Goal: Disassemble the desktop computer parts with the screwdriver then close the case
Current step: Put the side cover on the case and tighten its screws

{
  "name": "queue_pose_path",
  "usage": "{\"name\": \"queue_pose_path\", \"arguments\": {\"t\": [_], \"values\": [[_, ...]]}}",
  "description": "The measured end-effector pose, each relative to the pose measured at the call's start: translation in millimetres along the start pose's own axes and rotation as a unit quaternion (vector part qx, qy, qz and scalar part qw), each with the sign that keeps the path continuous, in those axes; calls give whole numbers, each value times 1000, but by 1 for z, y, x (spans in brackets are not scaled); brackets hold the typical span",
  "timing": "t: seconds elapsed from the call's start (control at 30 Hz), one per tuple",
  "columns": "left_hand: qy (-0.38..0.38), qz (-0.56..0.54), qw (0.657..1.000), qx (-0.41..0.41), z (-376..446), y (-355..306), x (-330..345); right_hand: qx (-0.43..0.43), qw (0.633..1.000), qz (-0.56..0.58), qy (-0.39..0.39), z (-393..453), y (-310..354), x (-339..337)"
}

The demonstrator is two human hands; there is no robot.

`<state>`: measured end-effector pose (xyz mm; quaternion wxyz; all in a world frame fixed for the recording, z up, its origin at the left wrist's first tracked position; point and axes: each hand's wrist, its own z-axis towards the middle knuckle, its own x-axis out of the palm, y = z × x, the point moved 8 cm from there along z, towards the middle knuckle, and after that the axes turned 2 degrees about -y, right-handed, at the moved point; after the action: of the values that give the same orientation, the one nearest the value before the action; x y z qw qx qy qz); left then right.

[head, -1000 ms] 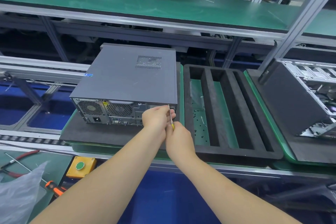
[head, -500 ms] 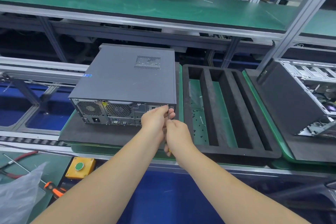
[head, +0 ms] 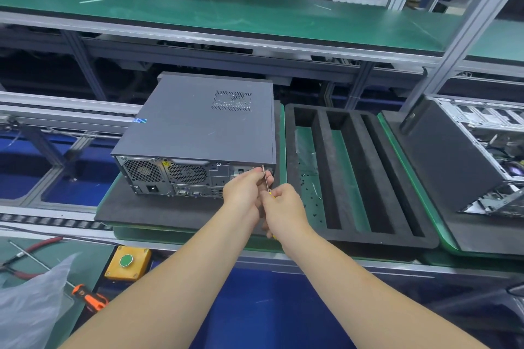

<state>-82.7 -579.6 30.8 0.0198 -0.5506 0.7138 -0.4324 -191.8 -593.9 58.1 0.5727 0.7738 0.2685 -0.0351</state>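
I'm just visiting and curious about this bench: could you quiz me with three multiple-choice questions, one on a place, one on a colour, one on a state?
1. Where does the screwdriver tip meet the computer case?
A. top vent
B. rear panel's upper right corner
C. left side

2. What colour is the button on the yellow box?
A. red
B. blue
C. green

3. The case is:
A. closed
B. lidless
C. upside down in the foam tray

Answers: B, the shaft ends there; C, a green disc shows; A, its cover sits flush.
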Motion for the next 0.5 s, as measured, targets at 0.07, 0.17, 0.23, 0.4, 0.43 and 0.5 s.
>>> {"name": "queue_pose_path", "arguments": {"t": [0.07,0.17,0.23,0.4,0.43,0.5], "values": [[4,42,999,-7,2,2,-1,-1,1000,-21,3,0,-1,1],[10,80,996,-25,2,3,0,0,1000,-26,17,-1,1,3],[14,87,995,-41,1,1,3,4,999,-26,22,-1,2,4],[51,122,989,-62,-3,-1,10,41,997,60,33,-1,-4,3],[65,130,987,-65,-3,-1,11,57,993,101,34,-1,-6,3],[92,131,984,-74,-4,-1,13,82,981,172,40,-1,-8,5]]}}
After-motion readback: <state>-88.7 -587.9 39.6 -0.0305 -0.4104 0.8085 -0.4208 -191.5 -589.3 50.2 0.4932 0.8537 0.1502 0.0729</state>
